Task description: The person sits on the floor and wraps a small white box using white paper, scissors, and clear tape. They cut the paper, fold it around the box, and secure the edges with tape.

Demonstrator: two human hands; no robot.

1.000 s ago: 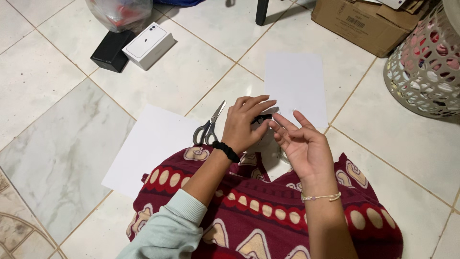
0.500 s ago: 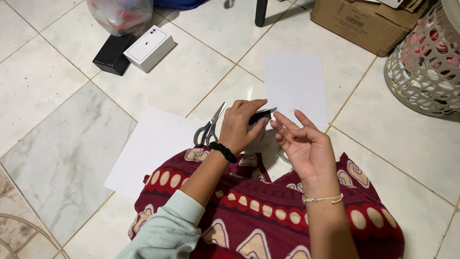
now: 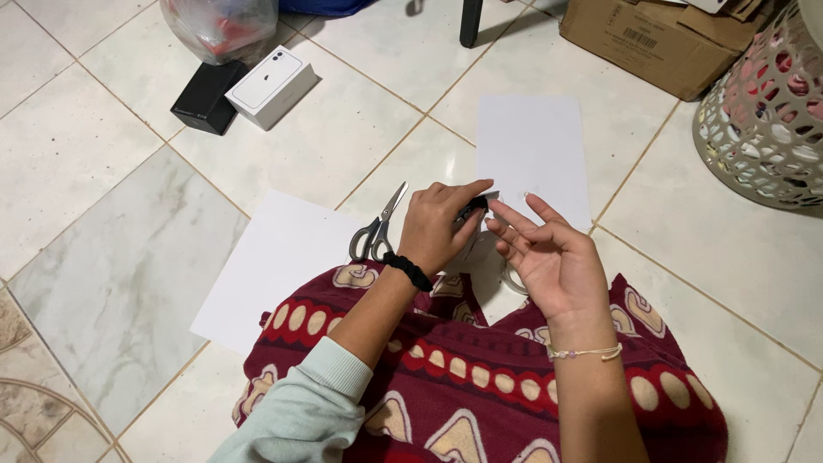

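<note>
My left hand [image 3: 435, 230], with a black band on the wrist, is closed over a small black object [image 3: 473, 206] that I cannot identify. My right hand [image 3: 549, 257] lies palm up just right of it, fingers spread, its fingertips close to the black object. Both hands hover over the edge of a red patterned cloth [image 3: 480, 377] on my lap. Grey-handled scissors [image 3: 375, 233] lie shut on the floor, just left of my left hand. A white ring-shaped thing [image 3: 512, 279], perhaps a tape roll, shows partly under my right hand.
A white sheet [image 3: 274, 266] lies at the left, partly under the cloth, and another white sheet [image 3: 533, 150] lies beyond my hands. On the tiled floor are a white box [image 3: 270, 84], a black box [image 3: 206, 96], a plastic bag [image 3: 221, 24], a cardboard box [image 3: 656, 43] and a lattice basket [image 3: 767, 120].
The hands stay almost in place. My left fingers have shifted slightly on the black object, and the view has drifted a little.
</note>
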